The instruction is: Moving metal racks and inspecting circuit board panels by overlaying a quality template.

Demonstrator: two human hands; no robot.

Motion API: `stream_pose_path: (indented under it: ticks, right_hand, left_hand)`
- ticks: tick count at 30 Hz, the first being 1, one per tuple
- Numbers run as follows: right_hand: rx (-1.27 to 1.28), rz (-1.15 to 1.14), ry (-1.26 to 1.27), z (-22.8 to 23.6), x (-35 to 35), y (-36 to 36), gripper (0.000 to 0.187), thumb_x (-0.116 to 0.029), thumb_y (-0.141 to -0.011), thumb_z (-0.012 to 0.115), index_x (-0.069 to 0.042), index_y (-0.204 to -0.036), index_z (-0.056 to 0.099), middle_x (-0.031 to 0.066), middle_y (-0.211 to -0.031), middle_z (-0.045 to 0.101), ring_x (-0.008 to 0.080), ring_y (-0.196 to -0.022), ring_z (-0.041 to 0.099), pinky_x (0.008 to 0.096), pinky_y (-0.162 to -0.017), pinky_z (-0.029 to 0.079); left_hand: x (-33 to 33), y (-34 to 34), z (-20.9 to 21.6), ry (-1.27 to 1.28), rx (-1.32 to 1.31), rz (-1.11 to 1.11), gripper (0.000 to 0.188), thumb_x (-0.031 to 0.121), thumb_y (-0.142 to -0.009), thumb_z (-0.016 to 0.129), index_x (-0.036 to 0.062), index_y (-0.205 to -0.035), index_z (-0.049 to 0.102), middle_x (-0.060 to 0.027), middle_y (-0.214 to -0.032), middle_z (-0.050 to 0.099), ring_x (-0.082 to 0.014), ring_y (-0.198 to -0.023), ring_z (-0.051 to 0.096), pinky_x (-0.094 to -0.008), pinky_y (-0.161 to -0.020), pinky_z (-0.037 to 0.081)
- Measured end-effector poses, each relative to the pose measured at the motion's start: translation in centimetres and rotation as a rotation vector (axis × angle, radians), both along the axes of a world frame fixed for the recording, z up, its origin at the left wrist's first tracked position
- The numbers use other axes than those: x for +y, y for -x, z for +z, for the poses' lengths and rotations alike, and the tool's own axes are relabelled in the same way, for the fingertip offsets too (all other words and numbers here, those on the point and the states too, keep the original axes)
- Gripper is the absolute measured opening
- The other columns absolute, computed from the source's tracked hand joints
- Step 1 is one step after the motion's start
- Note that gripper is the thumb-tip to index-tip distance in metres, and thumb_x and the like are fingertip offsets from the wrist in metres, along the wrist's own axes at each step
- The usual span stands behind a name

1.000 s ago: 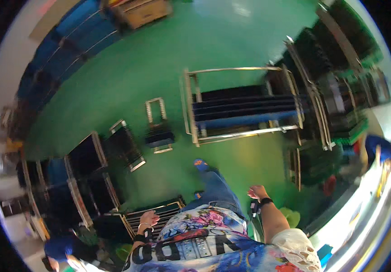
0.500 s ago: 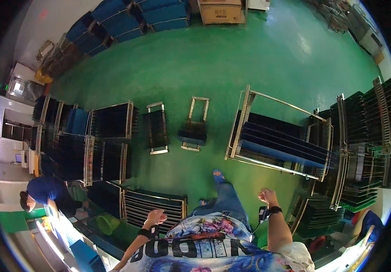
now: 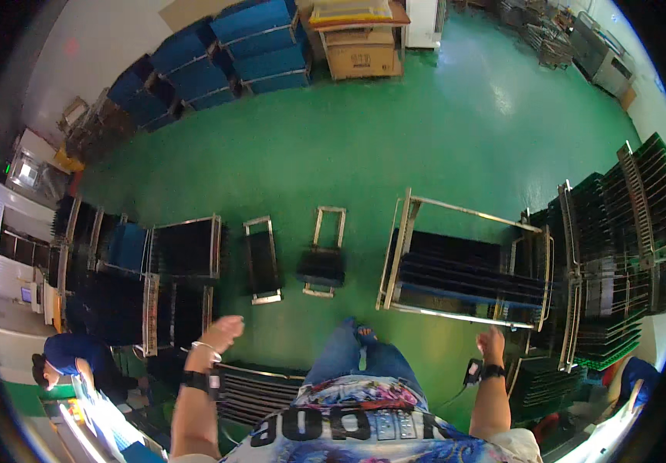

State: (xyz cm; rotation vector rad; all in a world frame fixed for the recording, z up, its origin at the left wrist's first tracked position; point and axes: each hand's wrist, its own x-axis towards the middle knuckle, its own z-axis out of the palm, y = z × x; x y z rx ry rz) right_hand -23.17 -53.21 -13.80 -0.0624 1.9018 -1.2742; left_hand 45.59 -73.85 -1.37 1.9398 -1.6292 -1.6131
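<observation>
Both of my arms reach forward at either side of my body as I stand on the green floor. My left hand (image 3: 222,333) holds nothing; its fingers look loosely stretched, near the left racks and above a low slatted rack (image 3: 260,397). On the right, my right hand (image 3: 491,343) has its fingers curled in with nothing visible in them. It is just short of a large metal rack (image 3: 464,315) that holds dark flat panels. Two small metal frames, a left one (image 3: 262,262) and a middle one (image 3: 321,266) with dark contents, stand on the floor ahead.
Tall racks of dark panels (image 3: 186,248) line the left, with more racks (image 3: 603,255) at far right. Blue bins (image 3: 260,46) and a cardboard box (image 3: 361,60) stand at the back. One person (image 3: 78,359) works at lower left; another person's blue sleeve (image 3: 638,383) shows at lower right.
My left hand has swung forward and left, and my right hand has moved right. The racks and frames sit lower in view. My legs have shifted as in a step.
</observation>
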Motion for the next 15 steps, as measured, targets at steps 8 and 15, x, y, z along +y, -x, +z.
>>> stream_pose_path:
  ticks: [8,15]
  right_hand:
    - [-0.16,-0.141,-0.17,1.8,4.2,-2.9,0.026,-0.019,-0.085,0.049,-0.006,-0.107,0.046,0.0107,-0.069,0.056,0.0193,-0.054,0.056,0.0284,-0.043,0.046]
    - [-0.255,-0.24,-0.044,0.2,2.8,-7.3,0.023,-0.018,-0.084,0.049,-0.006,-0.104,0.05,0.0108,-0.072,0.058,0.0205,-0.056,0.056,0.0287,-0.046,0.047]
  left_hand:
    - [-24.7,4.9,27.0,-0.063,-0.07,-0.117,0.039,0.025,-0.085,0.051,0.0074,-0.12,0.046,-0.0107,-0.11,0.058,-0.0201,-0.095,0.058,-0.0329,-0.077,0.048]
    - [-51.7,17.9,24.7,0.188,0.16,-0.129,0.051,0.042,-0.083,0.052,0.0109,-0.123,0.045,-0.0079,-0.117,0.053,-0.0188,-0.101,0.054,-0.0353,-0.08,0.046]
